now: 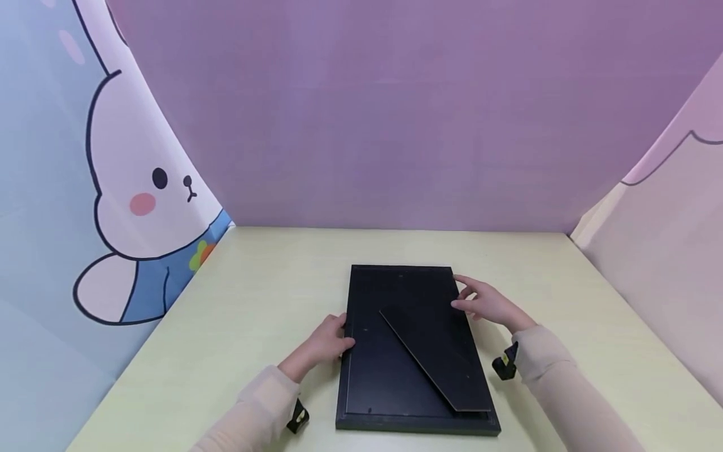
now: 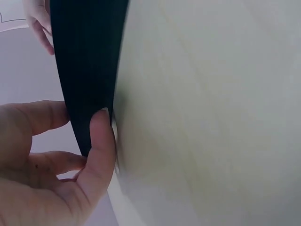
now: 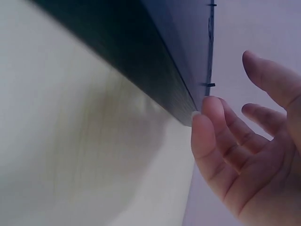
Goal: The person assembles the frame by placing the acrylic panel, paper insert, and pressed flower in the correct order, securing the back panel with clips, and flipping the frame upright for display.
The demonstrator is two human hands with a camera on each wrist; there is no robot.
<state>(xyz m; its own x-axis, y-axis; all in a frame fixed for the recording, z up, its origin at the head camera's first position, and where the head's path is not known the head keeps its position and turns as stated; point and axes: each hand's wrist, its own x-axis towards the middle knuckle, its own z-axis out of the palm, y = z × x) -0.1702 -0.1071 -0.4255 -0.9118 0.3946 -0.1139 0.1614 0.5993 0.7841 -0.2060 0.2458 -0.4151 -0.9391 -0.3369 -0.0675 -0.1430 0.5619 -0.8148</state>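
While the left hand (image 1: 324,342) pinches one long side, the head view shows the black frame (image 1: 390,389) lying flat, back upward, about midway between the surface (image 1: 271,301)'s left and right edges, well in front of its far edge. The support flap (image 1: 440,351) slants toward the frame's near right corner; a finger catching under its free end could bend it. The right hand (image 1: 488,304), loosely spread at the far right corner, has no firm grip, so the frame might twist or slip if raised by one side alone. Counted here: one frame, one flap, two hands, two wrist cameras (image 1: 505,362) and one rabbit picture (image 1: 141,188). In the left wrist view, the left hand's digits close about the frame's edge mostly with their tips, and so shallow a hold could, I judge, let the weight roll out; one frame and parts of two hands show. In the right wrist view, the right hand's fingers are relaxed and apart, tips close to the frame's corner, though I cannot tell whether they touch. Two small dark tabs (image 3: 211,85) show there, and a sliding finger could snag on either.
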